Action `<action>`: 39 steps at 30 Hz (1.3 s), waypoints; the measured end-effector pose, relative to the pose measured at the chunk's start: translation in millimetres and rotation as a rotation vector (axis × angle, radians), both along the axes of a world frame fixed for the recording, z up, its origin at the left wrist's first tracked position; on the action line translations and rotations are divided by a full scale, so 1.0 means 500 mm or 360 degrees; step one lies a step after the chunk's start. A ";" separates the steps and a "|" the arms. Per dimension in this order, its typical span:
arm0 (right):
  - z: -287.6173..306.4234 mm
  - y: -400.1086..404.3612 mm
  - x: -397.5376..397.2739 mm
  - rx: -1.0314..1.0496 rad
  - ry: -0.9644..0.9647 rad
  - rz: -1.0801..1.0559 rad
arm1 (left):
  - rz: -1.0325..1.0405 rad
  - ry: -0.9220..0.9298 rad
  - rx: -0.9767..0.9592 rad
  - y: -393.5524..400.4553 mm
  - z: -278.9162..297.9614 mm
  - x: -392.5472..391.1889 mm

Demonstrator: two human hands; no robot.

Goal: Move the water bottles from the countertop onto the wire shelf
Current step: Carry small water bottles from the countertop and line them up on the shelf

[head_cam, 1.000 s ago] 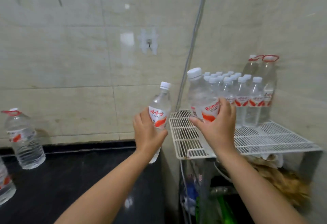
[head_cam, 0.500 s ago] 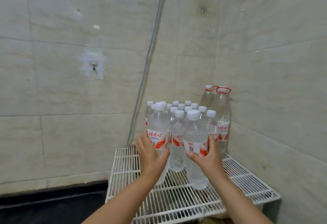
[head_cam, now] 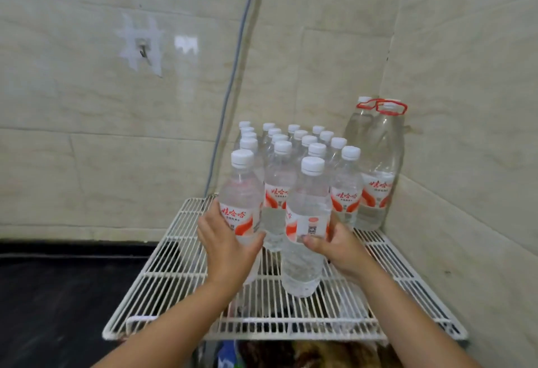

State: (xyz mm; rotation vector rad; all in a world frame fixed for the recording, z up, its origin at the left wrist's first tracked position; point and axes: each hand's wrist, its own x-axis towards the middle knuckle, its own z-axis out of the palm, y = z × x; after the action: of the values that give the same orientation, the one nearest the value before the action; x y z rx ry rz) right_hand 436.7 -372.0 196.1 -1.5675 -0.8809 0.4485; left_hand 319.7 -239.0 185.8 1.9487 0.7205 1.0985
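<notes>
Two clear water bottles, white-capped with red-and-white labels, upright on the white wire shelf (head_cam: 186,273): left bottle (head_cam: 241,193) gripped around its label, right bottle (head_cam: 305,222) likewise, base on the wires. Behind, touching rows of matching small bottles (head_cam: 294,146); two taller red-handled bottles (head_cam: 378,164) in the corner.

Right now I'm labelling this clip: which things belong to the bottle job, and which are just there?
Job:
left hand holding a bottle
right hand holding another bottle
wire shelf
bottles already shelved

Just there:
two big red-handled jugs
grey cable
wall hook
</notes>
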 end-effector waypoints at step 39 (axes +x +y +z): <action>0.009 -0.007 -0.031 0.0010 -0.0372 -0.0287 | -0.0300 0.0304 0.0040 0.019 0.003 0.002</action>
State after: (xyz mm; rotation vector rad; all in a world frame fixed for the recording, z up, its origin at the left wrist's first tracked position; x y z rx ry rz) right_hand 421.2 -375.4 200.7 -1.6993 -0.9056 0.1349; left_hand 320.9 -229.5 187.2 2.1148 0.6102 0.8195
